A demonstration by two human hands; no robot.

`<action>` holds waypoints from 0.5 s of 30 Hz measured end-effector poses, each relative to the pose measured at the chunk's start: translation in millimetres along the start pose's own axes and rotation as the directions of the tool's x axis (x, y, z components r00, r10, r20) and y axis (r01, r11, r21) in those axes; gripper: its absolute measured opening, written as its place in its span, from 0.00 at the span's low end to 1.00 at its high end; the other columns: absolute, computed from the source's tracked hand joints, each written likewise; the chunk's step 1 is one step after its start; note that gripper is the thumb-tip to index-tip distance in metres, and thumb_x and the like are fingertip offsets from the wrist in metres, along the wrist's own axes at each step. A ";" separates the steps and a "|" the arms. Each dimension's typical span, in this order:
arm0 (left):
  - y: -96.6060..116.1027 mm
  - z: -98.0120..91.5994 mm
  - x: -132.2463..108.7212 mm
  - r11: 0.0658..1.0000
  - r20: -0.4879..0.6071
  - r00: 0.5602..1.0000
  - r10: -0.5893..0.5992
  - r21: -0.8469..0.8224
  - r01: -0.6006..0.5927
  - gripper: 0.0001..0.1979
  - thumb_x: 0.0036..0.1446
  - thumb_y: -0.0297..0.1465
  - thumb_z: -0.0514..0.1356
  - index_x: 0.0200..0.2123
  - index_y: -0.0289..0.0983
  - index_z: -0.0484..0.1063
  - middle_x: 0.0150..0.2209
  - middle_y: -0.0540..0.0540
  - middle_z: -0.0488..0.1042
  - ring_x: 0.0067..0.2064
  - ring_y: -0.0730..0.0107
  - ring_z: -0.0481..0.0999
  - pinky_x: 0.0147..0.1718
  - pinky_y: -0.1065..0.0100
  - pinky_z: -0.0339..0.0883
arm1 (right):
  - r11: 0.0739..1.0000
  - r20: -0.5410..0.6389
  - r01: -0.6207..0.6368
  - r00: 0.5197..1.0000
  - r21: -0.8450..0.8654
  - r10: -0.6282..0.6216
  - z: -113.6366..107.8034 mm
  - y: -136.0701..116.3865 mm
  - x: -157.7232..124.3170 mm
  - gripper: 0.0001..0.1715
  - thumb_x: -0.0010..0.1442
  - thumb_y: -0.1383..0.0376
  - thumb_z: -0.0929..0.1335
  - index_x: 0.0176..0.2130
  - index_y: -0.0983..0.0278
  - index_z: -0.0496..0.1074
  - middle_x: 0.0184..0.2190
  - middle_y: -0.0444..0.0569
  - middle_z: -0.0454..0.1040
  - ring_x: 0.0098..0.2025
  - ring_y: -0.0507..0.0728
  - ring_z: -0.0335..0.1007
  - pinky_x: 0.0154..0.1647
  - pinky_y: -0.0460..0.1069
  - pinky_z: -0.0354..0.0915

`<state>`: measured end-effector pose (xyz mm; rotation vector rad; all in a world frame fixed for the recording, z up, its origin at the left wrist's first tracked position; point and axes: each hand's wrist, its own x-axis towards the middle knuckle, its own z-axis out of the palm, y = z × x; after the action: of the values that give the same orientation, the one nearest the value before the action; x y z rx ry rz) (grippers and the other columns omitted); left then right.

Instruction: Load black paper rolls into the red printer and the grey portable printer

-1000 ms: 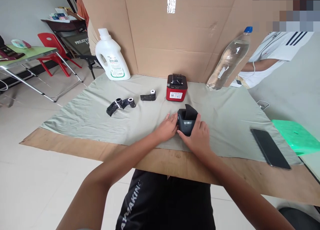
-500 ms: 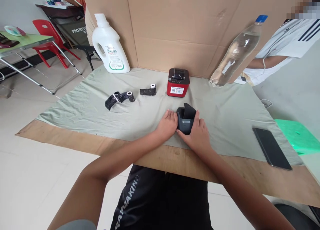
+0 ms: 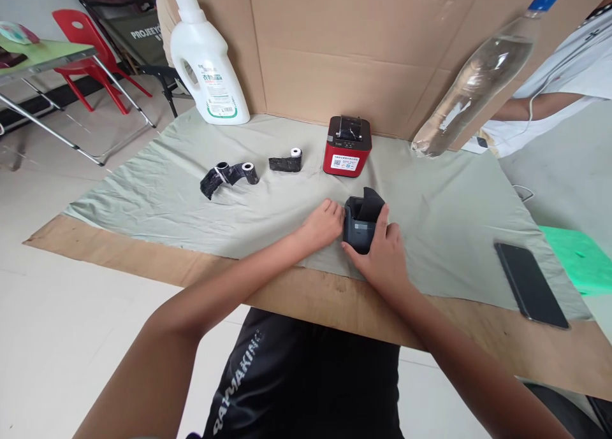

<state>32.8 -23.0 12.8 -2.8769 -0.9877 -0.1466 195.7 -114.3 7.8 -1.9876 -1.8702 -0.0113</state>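
Note:
A small dark portable printer (image 3: 359,230) stands on the cloth with its lid tilted up. Its right side is gripped by my right hand (image 3: 385,251), thumb at the near edge and fingers along the side by the lid. My left hand (image 3: 326,222) is closed against the printer's left side, its fingertips partly hidden. Beyond it sits a red and black printer (image 3: 347,147) with black film on top. To the left lie a paper roll with a black strip (image 3: 285,164) and a pair of rolls joined by black strip (image 3: 229,174).
A white detergent bottle (image 3: 209,69) stands at the back left, and a leaning water bottle (image 3: 478,82) at the back right, before a cardboard panel (image 3: 329,44). A phone (image 3: 530,285) lies on the right. Beyond the panel, a person's arm (image 3: 540,106) shows.
The view has shifted slightly, so the scene sits a little differently in the frame. Both hands stay at the dark printer, and its lid remains raised.

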 end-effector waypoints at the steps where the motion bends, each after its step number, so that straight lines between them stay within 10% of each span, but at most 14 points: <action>1: -0.7 0.0 0.3 1.000 -0.008 1.000 0.001 0.002 -0.001 0.26 0.65 0.18 0.41 0.51 0.23 0.77 0.47 0.25 0.77 0.50 0.42 0.74 0.50 0.49 0.62 | 1.000 0.006 -0.001 1.000 0.001 0.001 -0.2 0.4 0.0 0.70 0.58 0.43 0.71 0.77 0.72 0.35 0.50 0.65 0.65 0.49 0.73 0.66 0.51 0.66 0.67; 15: -17.0 7.1 -4.6 0.853 -0.232 0.947 -0.220 -0.517 0.072 0.24 0.74 0.35 0.48 0.69 0.41 0.65 0.68 0.43 0.70 0.66 0.56 0.71 0.63 0.52 0.66 | 0.969 0.130 -0.182 0.978 0.168 0.161 -1.8 4.5 2.6 0.79 0.53 0.40 0.73 0.76 0.70 0.26 0.64 0.72 0.59 0.65 0.77 0.59 0.63 0.70 0.59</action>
<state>19.1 -11.6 6.2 -3.0769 -1.2648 -0.9399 200.8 -112.4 8.9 -2.0542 -1.6929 0.3164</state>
